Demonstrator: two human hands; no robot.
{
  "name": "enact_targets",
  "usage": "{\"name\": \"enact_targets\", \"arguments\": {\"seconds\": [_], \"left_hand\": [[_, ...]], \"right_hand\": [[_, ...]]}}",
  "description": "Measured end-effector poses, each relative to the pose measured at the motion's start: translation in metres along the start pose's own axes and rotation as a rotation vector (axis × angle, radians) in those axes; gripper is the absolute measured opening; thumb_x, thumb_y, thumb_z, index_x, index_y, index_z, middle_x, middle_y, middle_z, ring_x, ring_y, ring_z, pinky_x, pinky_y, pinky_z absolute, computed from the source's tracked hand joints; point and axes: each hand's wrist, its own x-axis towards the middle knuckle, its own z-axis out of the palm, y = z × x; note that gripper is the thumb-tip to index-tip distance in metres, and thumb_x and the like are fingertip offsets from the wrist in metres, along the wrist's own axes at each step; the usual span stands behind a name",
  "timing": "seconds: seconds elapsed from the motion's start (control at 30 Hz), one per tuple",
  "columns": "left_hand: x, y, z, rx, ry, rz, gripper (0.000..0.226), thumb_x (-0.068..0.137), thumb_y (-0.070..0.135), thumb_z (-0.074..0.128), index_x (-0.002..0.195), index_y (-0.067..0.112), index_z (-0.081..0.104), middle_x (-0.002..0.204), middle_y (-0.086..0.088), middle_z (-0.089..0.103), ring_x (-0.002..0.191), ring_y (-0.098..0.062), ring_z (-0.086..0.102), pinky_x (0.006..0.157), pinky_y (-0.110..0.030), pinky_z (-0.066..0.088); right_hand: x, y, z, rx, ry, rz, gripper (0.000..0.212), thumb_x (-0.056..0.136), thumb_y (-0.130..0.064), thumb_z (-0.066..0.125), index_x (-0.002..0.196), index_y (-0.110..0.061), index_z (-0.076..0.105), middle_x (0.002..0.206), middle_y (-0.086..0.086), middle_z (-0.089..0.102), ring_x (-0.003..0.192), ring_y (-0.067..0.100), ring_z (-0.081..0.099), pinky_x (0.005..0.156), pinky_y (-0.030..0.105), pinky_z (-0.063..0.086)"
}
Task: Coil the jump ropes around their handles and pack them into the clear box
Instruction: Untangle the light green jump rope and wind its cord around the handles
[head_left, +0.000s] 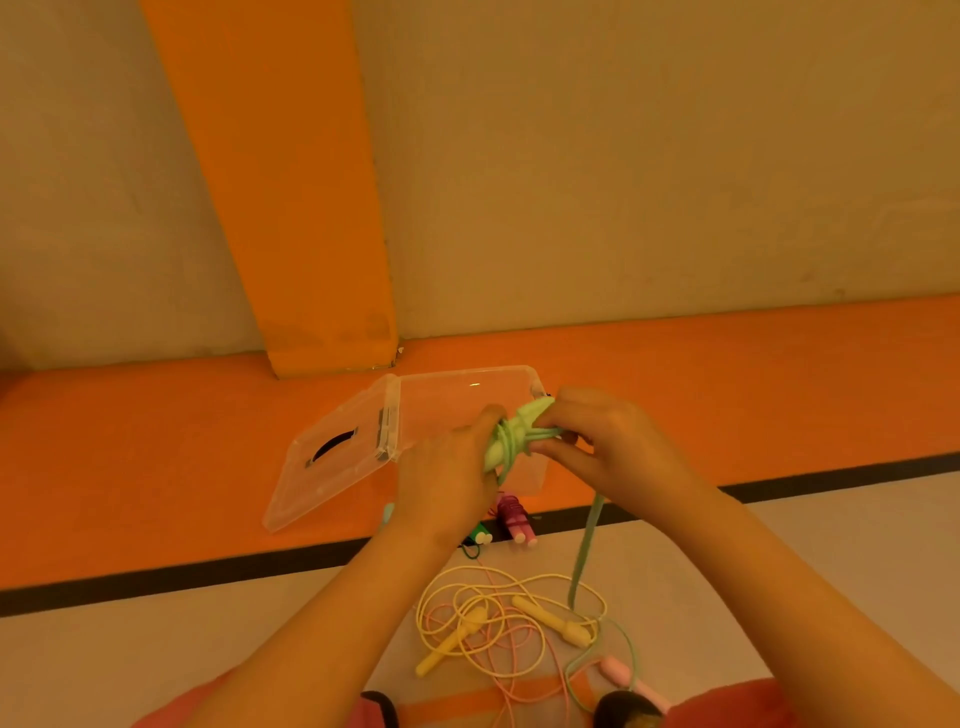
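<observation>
Both hands hold the green handles (511, 428) over the open clear box (467, 392): left hand (441, 467) grips them, right hand (608, 441) pinches the green cord (540, 434) wound round them. 1 yellow rope (519, 618) lies loose nearby.

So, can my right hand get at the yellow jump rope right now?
Probably not yet: the right hand is busy pinching the green rope at the green handles. The yellow jump rope itself lies open on the floor, little blocking it.

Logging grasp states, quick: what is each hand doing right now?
Left hand: grips the green handles.
Right hand: pinches the green rope at the handles.
</observation>
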Motion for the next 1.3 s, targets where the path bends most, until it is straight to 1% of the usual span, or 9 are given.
{"name": "enact_targets", "arguments": {"seconds": [0.13,0.27,0.4,0.63,0.73,0.83,1.03,1.2,1.3], "left_hand": [[0.0,-0.001,-0.011,0.065,-0.127,0.273,0.047,0.091,0.029,0.052,0.134,0.04,0.04,0.112,0.003,0.065,0.101,-0.022,0.06,0.063,-0.026,0.032],[-0.008,0.004,-0.012,0.094,-0.161,0.443,0.046,0.088,0.033,0.053,0.133,0.036,0.043,0.115,0.001,0.065,0.101,-0.026,0.061,0.065,-0.032,0.035],[-0.015,0.012,-0.008,0.08,-0.109,0.375,0.053,0.087,0.037,0.055,0.136,0.035,0.037,0.118,0.002,0.063,0.102,-0.026,0.06,0.069,-0.033,0.038],[-0.012,0.008,-0.004,-0.024,-0.062,0.237,0.049,0.084,0.034,0.059,0.13,0.034,0.044,0.113,0.002,0.066,0.099,-0.025,0.061,0.066,-0.032,0.039],[-0.015,0.008,-0.007,-0.011,-0.054,0.243,0.045,0.085,0.04,0.058,0.127,0.03,0.048,0.111,0.001,0.066,0.096,-0.025,0.062,0.063,-0.031,0.034],[-0.017,0.011,-0.009,0.015,-0.055,0.228,0.04,0.085,0.041,0.059,0.12,0.024,0.051,0.109,-0.001,0.066,0.095,-0.028,0.061,0.063,-0.031,0.032],[-0.019,0.015,-0.01,0.022,-0.118,0.201,0.037,0.086,0.045,0.057,0.117,0.027,0.049,0.109,0.002,0.065,0.098,-0.024,0.06,0.063,-0.028,0.032],[-0.015,0.014,-0.009,-0.097,-0.133,0.202,0.036,0.083,0.044,0.063,0.114,0.028,0.055,0.105,0.0,0.067,0.094,-0.023,0.061,0.065,-0.031,0.041],[-0.013,0.012,-0.007,-0.223,-0.18,0.203,0.043,0.077,0.053,0.07,0.111,0.03,0.06,0.101,0.001,0.069,0.091,-0.02,0.063,0.069,-0.034,0.049]], "right_hand": [[-0.004,0.01,-0.009,0.144,-0.066,0.1,0.013,0.078,-0.027,0.071,0.084,-0.015,0.071,0.073,-0.011,0.051,0.071,-0.005,0.047,0.063,0.008,0.034],[-0.01,0.012,-0.017,0.503,-0.235,0.3,0.011,0.072,-0.015,0.078,0.081,-0.016,0.072,0.079,-0.007,0.065,0.076,0.001,0.058,0.068,0.012,0.042],[-0.014,0.016,-0.021,0.692,-0.31,0.428,0.017,0.076,-0.015,0.076,0.09,-0.021,0.068,0.083,-0.009,0.064,0.08,0.005,0.058,0.071,0.019,0.045],[-0.007,0.007,-0.018,0.577,-0.299,0.393,0.019,0.088,-0.016,0.064,0.104,-0.023,0.067,0.103,-0.014,0.066,0.093,-0.006,0.059,0.078,0.009,0.042],[-0.009,0.008,-0.021,0.608,-0.386,0.375,0.023,0.09,-0.017,0.06,0.11,-0.026,0.065,0.113,-0.012,0.066,0.107,0.001,0.059,0.093,0.019,0.045],[-0.011,0.01,-0.022,0.612,-0.431,0.377,0.024,0.091,-0.025,0.06,0.114,-0.028,0.064,0.116,-0.01,0.065,0.111,0.007,0.058,0.098,0.03,0.045],[-0.014,0.009,-0.016,0.56,-0.473,0.375,0.039,0.066,-0.048,0.076,0.101,-0.036,0.062,0.102,-0.009,0.063,0.098,0.014,0.06,0.088,0.041,0.049],[-0.011,0.013,-0.019,0.595,-0.456,0.376,0.028,0.071,-0.03,0.081,0.092,-0.024,0.063,0.092,-0.007,0.062,0.087,0.012,0.059,0.078,0.034,0.046],[-0.009,0.014,-0.02,0.615,-0.47,0.375,0.025,0.074,-0.023,0.079,0.09,-0.015,0.063,0.089,-0.007,0.062,0.083,0.006,0.057,0.075,0.026,0.044]]}}
